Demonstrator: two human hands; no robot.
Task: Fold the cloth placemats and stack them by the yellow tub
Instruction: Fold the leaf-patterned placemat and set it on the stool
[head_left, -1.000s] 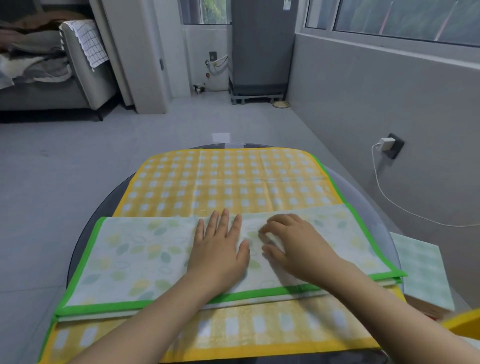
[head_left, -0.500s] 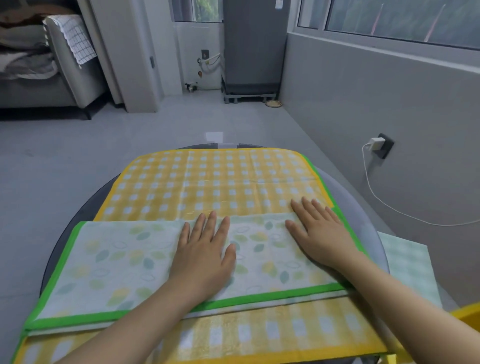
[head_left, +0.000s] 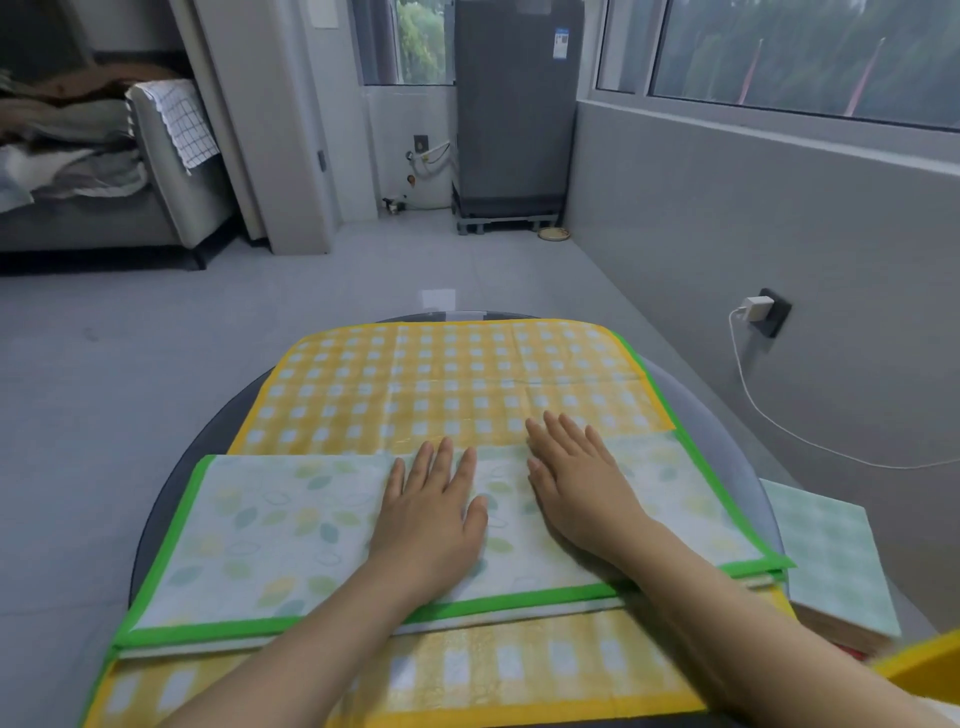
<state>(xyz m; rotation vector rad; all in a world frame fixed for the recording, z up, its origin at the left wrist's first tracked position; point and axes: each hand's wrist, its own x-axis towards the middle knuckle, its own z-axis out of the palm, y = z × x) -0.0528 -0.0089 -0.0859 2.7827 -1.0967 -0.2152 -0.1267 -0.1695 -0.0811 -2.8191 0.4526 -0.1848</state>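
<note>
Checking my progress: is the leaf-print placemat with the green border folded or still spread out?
Folded. The leaf-print placemat shows doubled layers along its near edge, lying on the yellow checked placemat.

- Leaf-print placemat (head_left: 270, 530): matt woven cloth, bright green fabric binding.
- Yellow checked placemat (head_left: 447, 384): soft matt cloth, fold creases showing.
- Table (head_left: 727, 415): smooth, dark, faintly glossy.
- Yellow tub (head_left: 924, 662): smooth plastic.
- Floor (head_left: 156, 332): glossy grey tiles.
</note>
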